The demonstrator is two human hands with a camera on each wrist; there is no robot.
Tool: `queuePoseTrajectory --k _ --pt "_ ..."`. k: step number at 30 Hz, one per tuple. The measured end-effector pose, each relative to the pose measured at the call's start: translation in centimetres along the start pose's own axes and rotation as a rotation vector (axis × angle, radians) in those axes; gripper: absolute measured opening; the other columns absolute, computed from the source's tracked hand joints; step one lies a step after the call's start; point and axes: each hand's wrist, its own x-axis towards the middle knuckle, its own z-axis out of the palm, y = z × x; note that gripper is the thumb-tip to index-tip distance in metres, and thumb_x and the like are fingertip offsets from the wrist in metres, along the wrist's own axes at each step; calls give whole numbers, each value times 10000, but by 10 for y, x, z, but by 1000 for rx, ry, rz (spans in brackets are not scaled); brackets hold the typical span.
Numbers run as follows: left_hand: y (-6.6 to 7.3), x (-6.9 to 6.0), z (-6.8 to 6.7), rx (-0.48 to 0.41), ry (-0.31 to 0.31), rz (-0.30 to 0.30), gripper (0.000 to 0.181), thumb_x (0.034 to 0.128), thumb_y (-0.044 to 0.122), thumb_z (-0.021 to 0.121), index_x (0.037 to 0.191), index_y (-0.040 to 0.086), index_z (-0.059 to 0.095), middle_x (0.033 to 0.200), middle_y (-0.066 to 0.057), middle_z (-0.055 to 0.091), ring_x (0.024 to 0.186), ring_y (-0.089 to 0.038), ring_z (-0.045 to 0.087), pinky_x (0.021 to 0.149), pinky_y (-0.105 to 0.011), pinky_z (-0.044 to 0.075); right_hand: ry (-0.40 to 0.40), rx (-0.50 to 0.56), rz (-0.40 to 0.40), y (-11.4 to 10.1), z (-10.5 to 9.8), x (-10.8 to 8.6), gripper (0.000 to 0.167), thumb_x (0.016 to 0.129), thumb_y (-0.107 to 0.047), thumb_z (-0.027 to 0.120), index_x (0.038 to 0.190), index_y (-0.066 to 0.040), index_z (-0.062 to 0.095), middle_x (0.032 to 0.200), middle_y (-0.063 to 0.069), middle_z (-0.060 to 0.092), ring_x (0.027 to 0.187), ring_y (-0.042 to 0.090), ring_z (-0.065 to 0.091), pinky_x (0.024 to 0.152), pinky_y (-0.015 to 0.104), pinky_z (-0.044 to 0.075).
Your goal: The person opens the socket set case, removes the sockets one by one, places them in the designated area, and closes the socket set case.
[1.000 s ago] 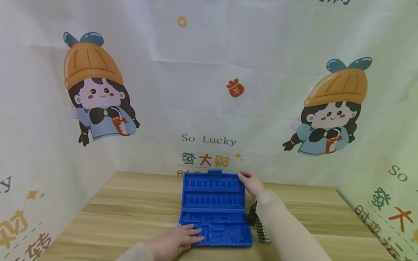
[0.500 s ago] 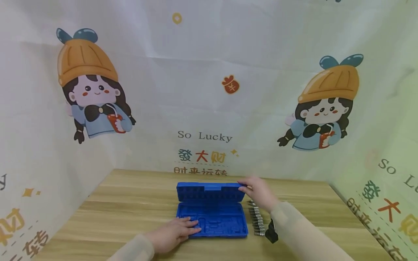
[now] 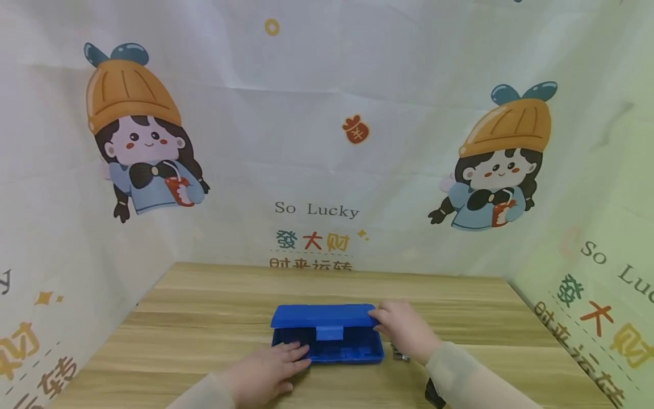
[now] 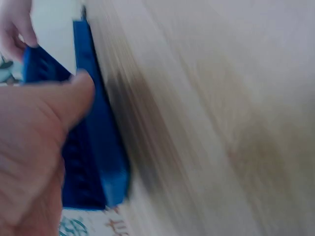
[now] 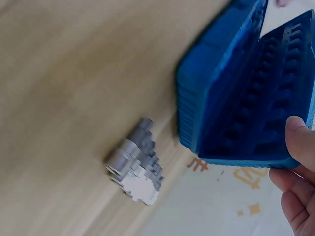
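A blue plastic tool case [image 3: 352,358] lies on the table, its lid [image 3: 306,316] half lowered over the base. My right hand [image 3: 406,330] pinches the lid's right corner; in the right wrist view the thumb [image 5: 301,140] lies inside the lid and the fingers outside. With fairly straight fingers, my left hand [image 3: 271,368] rests on the base's front left part. Moulded slots show inside the lid in the right wrist view. A row of metal sockets [image 5: 135,164] lies beside the case, mostly behind my right hand in the head view.
The wooden table [image 3: 214,307] reaches back to a printed cloth backdrop [image 3: 317,170] that also hangs at both sides. A black object [image 3: 434,393] shows beneath my right wrist.
The lid has swung from upright down towards the base, with my right hand on its corner moving down and forward. My left hand stays at the base.
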Motion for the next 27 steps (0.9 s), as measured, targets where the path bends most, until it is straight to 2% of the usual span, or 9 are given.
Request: queuePoseTrajectory --k 3,5,8,10,12,14,17,21,27 --pt "11 -4 -8 -135 19 44 435 1009 340 493 1412 177 514 1438 22 484 1323 -162 440 1030 -380 412 5 -49 -27 -3 5 -4 249 778 -112 794 1001 -36 713 847 26 636 741 150 616 677 278 525" --pt "16 -4 -14 -228 84 37 411 1021 347 464 1369 152 563 1372 35 548 1266 -146 493 1008 -374 430 -2 -98 -40 -5 7 -7 245 772 -138 803 981 -45 713 847 27 639 736 157 619 666 300 526" --pt "18 1 -19 -280 207 -40 408 1024 325 466 1340 97 584 1321 -7 585 1230 -198 519 1004 -410 426 -37 -156 -35 -9 9 -10 249 765 -169 811 965 -58 715 857 28 647 744 160 630 657 321 528" --pt "13 4 -20 -276 240 -130 440 1019 336 474 1371 84 548 1368 -44 547 1280 -244 474 1040 -450 384 -68 -178 -28 -13 9 -11 255 761 -180 813 965 -62 716 864 29 649 754 159 634 658 324 528" --pt "7 8 -20 -264 215 -219 501 1006 372 489 1423 95 486 1450 -66 466 1357 -278 385 1078 -487 325 -86 -199 -30 -17 8 -12 258 752 -184 816 956 -64 715 860 31 649 763 162 632 672 326 525" --pt "-1 12 -18 -257 160 -281 572 989 426 500 1466 119 427 1520 -70 370 1416 -296 279 1106 -517 262 -108 -216 -30 -20 8 -13 252 762 -193 806 957 -66 711 866 34 651 772 167 632 690 327 524" --pt "-9 18 -13 -238 81 -333 681 957 524 495 1507 149 351 1576 -71 251 1454 -302 167 1121 -532 217 -148 -230 -12 -24 10 -15 230 788 -199 783 965 -78 701 879 32 644 791 177 625 710 344 515" --pt "-14 22 -7 -219 24 -368 763 930 589 484 1529 158 290 1595 -85 181 1461 -308 125 1126 -530 204 -211 -227 15 -29 13 -19 218 810 -153 763 1008 -87 698 914 21 640 824 171 616 729 348 513" --pt "-16 25 1 -194 -14 -361 750 945 573 471 1520 120 308 1584 -110 211 1453 -317 161 1134 -513 197 -205 -216 -2 -33 18 -26 207 795 -114 755 994 -94 702 888 0 609 811 159 591 718 330 495"
